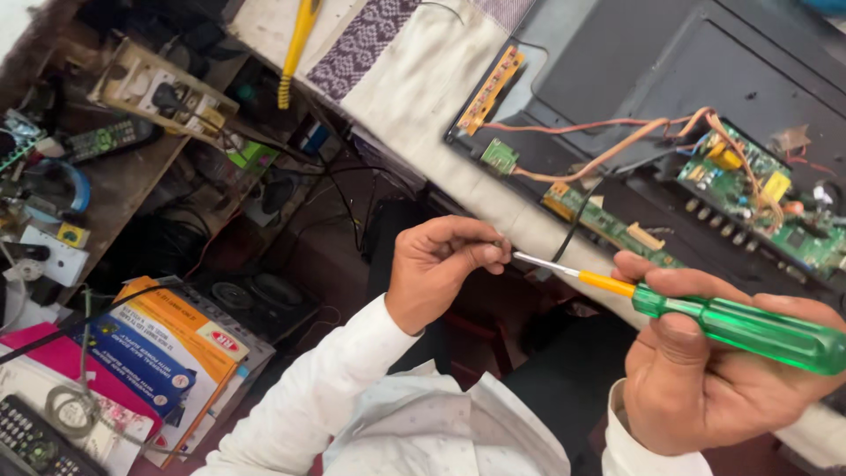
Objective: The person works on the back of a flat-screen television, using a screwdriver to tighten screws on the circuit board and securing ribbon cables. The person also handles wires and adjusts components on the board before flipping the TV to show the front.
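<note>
Right hand, lower right, grips a green screwdriver. Left hand, centre frame, pinches fingertips shut at its tip. Circuit boards upper right.

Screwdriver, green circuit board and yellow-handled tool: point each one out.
screwdriver (731, 324), head view, on its green handle.
green circuit board (758, 198), head view, on the middle of the board.
yellow-handled tool (298, 40), head view, on its yellow handle.
</note>
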